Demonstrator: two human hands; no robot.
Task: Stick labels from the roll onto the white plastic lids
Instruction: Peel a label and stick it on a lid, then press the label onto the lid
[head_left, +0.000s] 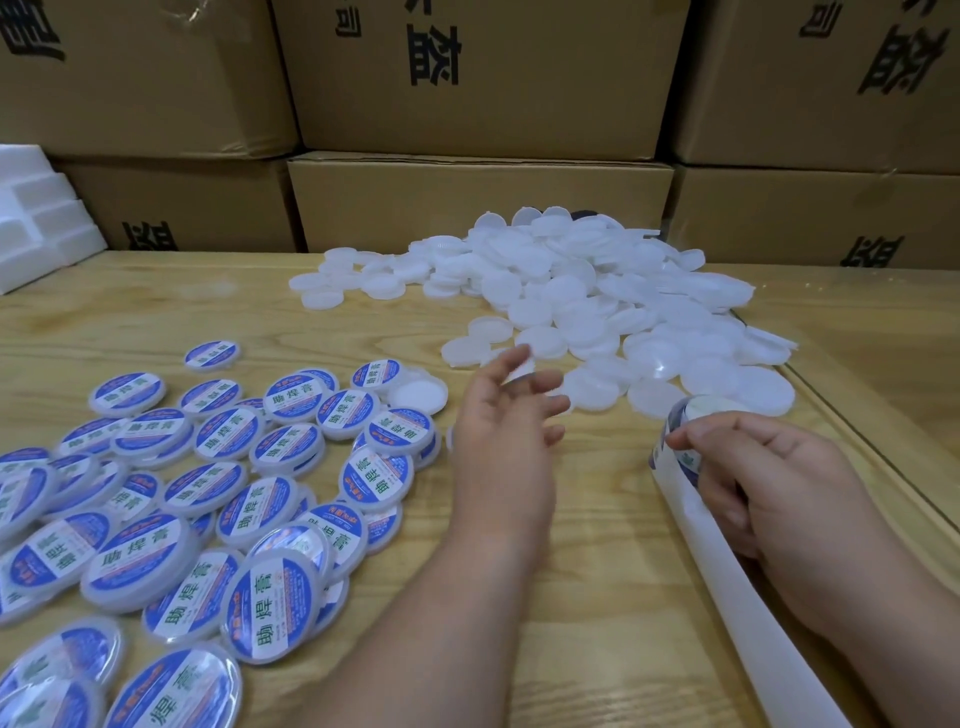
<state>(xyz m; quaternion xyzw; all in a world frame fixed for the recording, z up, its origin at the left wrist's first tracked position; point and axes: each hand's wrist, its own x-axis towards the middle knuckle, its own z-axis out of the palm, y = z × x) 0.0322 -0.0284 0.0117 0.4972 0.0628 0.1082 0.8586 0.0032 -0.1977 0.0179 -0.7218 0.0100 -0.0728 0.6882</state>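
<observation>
Room: bare desk (597, 519) between the hands.
Left hand (498, 415): fingers spread, blurred, seemingly empty.
Right hand (769, 483): pinching label roll (680, 441).
Lids (597, 306): uncountable heap behind roll.

Left hand (506, 415) fingertips motion-blurred, label roll (685, 441) mostly behind right hand (769, 499), liner strip (753, 597) cut off below.
</observation>
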